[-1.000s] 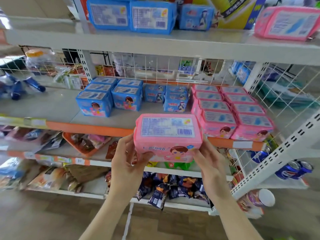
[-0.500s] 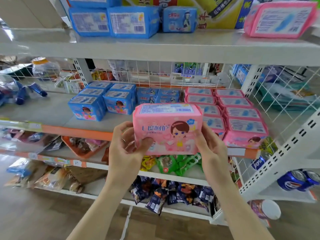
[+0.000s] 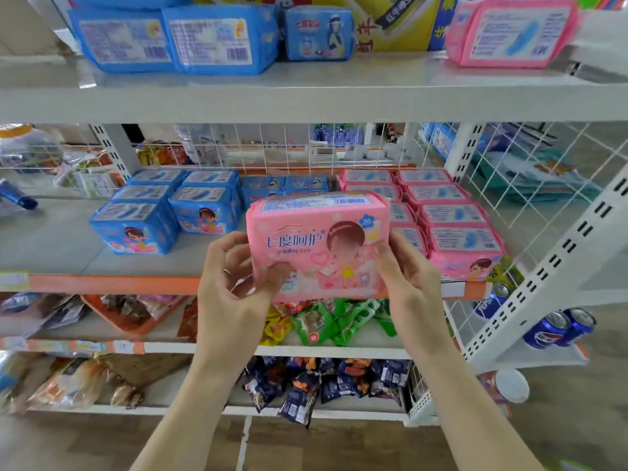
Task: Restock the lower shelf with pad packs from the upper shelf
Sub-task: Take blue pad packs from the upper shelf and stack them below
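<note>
We count two hands, the left hand (image 3: 231, 283) and the right hand (image 3: 407, 277), and one held pink pack (image 3: 316, 246). The lower shelf (image 3: 102, 283) shows seven blue packs (image 3: 136, 229) and eight stacked pink packs (image 3: 465, 243), some half hidden. The upper shelf (image 3: 339, 96) shows at least three upper blue packs (image 3: 217, 39) and one upper pink pack (image 3: 509, 32). We see three cola cans (image 3: 547, 329).

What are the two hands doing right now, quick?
Left hand: grips the left end of the pink pad pack.
Right hand: grips the pack's right end.
</note>
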### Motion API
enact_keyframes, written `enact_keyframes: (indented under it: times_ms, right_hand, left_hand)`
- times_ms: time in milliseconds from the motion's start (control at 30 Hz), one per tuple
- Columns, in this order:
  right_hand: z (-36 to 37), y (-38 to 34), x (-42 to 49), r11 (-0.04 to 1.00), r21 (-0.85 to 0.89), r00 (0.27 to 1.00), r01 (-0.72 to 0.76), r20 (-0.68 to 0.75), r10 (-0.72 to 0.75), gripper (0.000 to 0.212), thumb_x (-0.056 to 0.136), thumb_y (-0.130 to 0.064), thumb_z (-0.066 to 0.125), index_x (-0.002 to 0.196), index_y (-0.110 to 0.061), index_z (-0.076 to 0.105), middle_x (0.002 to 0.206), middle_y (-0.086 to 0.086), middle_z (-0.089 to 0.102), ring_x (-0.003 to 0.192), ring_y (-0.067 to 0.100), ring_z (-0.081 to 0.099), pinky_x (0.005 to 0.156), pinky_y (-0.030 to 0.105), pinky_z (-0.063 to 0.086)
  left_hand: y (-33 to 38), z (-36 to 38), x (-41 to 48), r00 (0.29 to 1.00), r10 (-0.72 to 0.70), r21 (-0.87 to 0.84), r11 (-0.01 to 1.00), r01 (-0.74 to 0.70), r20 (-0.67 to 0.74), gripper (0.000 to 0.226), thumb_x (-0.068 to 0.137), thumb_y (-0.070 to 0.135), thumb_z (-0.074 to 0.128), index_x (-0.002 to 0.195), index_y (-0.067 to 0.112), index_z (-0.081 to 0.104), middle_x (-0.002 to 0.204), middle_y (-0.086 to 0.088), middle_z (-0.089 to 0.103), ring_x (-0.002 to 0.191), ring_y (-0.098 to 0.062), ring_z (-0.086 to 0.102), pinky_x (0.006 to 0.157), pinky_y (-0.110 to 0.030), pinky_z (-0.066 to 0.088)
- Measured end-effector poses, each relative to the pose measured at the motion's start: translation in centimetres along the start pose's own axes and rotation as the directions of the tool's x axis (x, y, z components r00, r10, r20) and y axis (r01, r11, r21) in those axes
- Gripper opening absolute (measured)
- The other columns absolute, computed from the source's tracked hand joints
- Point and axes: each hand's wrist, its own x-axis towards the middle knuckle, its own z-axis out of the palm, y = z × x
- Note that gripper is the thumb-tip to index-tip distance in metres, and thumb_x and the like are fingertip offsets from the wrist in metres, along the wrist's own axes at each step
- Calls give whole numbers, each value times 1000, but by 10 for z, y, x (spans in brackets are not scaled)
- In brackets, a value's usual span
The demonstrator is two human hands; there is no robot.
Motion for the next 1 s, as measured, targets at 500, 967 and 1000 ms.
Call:
enact_keyframes:
  times_ms: [500,967,1000]
  right_hand:
    - [56,0,-8,996,-70,994,-53,-96,47,42,98,-37,50,132,-15,62,71,22,54,84,49,57,89,68,45]
    - [122,14,-24,991,-84,995,-99,-41,96,32,101,-33,49,123,-17,66,97,37,57,96,49,55,90,59,45]
    - [127,14,-24,991,-83,994,-102,-35,99,29,101,-33,49,120,-19,67,99,37,57,96,50,54,89,57,46]
  left_hand:
    - [-16,-52,18,998,-8,-61,998,12,56,46,73,27,79,112,29,55,106,1,74,99,-17,70,82,-37,59]
    - [-42,-116,20,998,-61,-80,995,60,-3,49,75,25,80,117,22,55,111,-4,72,103,-21,69,90,-47,57]
    - [-43,-121,21,998,-67,-81,995,66,-6,48,75,26,80,116,23,55,111,-4,72,102,-21,69,89,-47,57]
